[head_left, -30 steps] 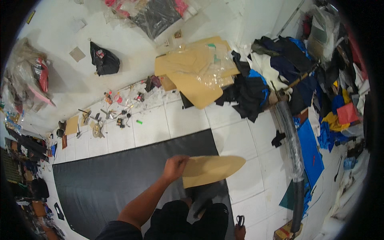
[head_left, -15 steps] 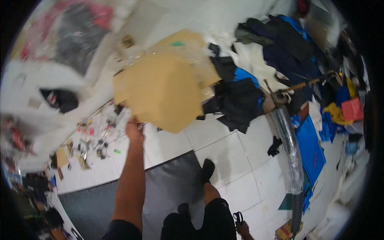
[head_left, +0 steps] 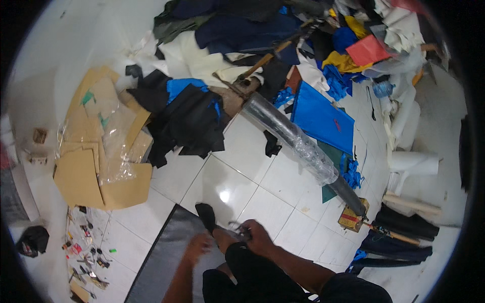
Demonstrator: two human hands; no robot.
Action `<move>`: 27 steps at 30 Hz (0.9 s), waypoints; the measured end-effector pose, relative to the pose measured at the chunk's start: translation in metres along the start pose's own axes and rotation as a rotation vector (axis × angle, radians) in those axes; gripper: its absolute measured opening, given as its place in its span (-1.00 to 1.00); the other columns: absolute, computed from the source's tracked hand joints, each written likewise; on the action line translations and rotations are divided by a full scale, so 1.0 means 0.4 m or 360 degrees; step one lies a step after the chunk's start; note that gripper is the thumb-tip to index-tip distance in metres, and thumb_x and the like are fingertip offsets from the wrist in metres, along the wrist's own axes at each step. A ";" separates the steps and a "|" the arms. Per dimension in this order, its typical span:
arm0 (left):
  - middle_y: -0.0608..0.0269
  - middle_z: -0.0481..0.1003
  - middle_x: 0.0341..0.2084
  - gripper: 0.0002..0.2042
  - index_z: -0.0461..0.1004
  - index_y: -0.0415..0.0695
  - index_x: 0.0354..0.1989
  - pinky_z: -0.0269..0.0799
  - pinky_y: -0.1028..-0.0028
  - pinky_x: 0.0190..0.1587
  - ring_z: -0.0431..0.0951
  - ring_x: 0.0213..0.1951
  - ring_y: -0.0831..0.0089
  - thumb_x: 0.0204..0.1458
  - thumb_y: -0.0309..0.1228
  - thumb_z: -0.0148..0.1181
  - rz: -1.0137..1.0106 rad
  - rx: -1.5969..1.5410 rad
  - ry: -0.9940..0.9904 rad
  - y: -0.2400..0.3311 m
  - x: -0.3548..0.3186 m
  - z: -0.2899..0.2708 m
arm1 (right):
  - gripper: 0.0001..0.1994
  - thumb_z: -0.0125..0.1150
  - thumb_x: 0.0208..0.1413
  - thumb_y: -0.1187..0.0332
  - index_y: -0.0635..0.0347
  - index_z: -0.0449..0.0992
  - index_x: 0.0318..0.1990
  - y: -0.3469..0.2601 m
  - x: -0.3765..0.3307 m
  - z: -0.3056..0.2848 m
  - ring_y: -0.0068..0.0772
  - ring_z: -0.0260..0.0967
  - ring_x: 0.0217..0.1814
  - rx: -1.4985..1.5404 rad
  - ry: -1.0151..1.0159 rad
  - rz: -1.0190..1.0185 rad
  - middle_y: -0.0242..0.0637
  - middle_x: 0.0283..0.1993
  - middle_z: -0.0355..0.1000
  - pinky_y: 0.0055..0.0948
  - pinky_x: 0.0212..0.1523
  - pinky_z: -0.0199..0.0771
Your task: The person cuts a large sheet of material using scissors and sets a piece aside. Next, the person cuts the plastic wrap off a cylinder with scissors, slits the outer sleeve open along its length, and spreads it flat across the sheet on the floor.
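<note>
Scissors [head_left: 244,232] in right hand [head_left: 260,238], fingers curled round handles. Left hand [head_left: 198,247], blurred, is above black sheet [head_left: 164,255]; spread or pinching, cannot tell. Change: it no longer holds the tan card, so seems freed; tan cardboard sheets [head_left: 76,177] lie ahead-left of it. No legible brands, labels or writing.

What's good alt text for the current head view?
A person's right hand holds scissors; the blurred left hand appears over a dark sheet on white tiles. Beyond are brown card pieces, dark fabric scraps and a long, partly plastic-wrapped roll.
</note>
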State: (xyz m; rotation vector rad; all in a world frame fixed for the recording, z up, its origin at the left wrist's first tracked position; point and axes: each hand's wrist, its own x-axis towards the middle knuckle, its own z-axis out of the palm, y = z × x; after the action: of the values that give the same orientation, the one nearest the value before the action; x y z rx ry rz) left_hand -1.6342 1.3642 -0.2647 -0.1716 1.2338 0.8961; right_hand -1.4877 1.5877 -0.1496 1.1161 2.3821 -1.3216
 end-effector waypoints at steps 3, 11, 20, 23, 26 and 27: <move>0.16 0.43 -0.05 -0.40 0.35 -0.02 0.15 0.43 0.26 -0.01 0.43 0.00 0.28 0.19 0.21 -0.19 -0.0236 -0.1032 -0.0300 0.103 -0.120 0.284 | -0.68 0.27 -0.07 0.34 0.19 0.40 -0.13 -0.025 -0.054 0.008 0.08 0.30 0.10 0.0044 0.0052 -0.0554 -0.01 0.00 0.36 -0.02 0.10 0.28; 0.10 0.41 0.04 -0.33 0.24 -0.06 0.23 0.41 0.22 0.03 0.41 0.08 0.23 0.17 0.24 -0.16 -0.0045 -0.0789 -0.0305 0.029 -0.214 0.534 | -0.61 0.22 -0.02 0.35 0.10 0.37 0.01 0.129 -0.326 0.002 0.04 -0.17 0.49 -0.0248 0.0044 -0.0919 -0.08 0.33 0.08 0.15 0.36 -0.04; 0.09 0.49 -0.31 -0.49 0.32 -0.17 -0.05 0.46 0.24 -0.12 0.53 -0.25 0.23 0.23 0.10 -0.15 0.0215 -0.0007 0.0369 -0.137 -0.164 0.837 | -0.68 -0.01 0.21 0.32 0.22 0.38 0.08 0.363 -0.664 -0.312 -0.09 0.29 0.19 0.0348 -0.0272 -0.0118 -0.05 0.22 0.24 -0.22 0.05 0.43; 0.07 0.51 -0.30 -0.52 0.31 -0.20 -0.06 0.44 0.25 -0.10 0.53 -0.19 0.21 0.28 0.03 -0.20 0.0253 -0.0056 0.0255 -0.135 -0.128 1.052 | -0.67 -0.13 0.30 0.27 0.27 0.38 0.07 0.597 -0.709 -0.315 -0.19 0.39 0.09 0.1633 -0.0660 0.0890 -0.13 0.10 0.38 -0.25 0.04 0.44; 0.00 0.54 -0.33 -0.56 0.29 -0.20 -0.10 0.38 0.18 0.02 0.53 -0.12 0.15 0.29 0.00 -0.21 0.0314 -0.0312 0.0115 -0.162 -0.089 1.220 | -0.62 -0.17 0.33 0.17 0.32 0.39 0.04 0.661 -0.765 -0.457 -0.28 0.41 0.04 0.2167 -0.1172 0.1019 -0.19 -0.01 0.46 -0.24 0.09 0.39; -0.05 0.55 -0.33 -0.57 0.29 -0.19 -0.12 0.34 0.15 0.09 0.53 -0.08 0.12 0.29 0.00 -0.21 0.0355 -0.0353 0.0045 -0.180 -0.073 1.284 | -0.62 -0.17 0.33 0.17 0.32 0.39 0.04 0.730 -0.784 -0.450 -0.28 0.41 0.04 0.2189 -0.1192 0.1028 -0.19 -0.01 0.46 -0.24 0.09 0.39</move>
State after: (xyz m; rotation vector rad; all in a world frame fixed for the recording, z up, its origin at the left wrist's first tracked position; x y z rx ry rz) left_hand -1.2069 1.5920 -0.0767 -0.2268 1.1933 1.2292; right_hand -1.0342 1.6600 -0.0776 1.0780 0.3324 -2.4275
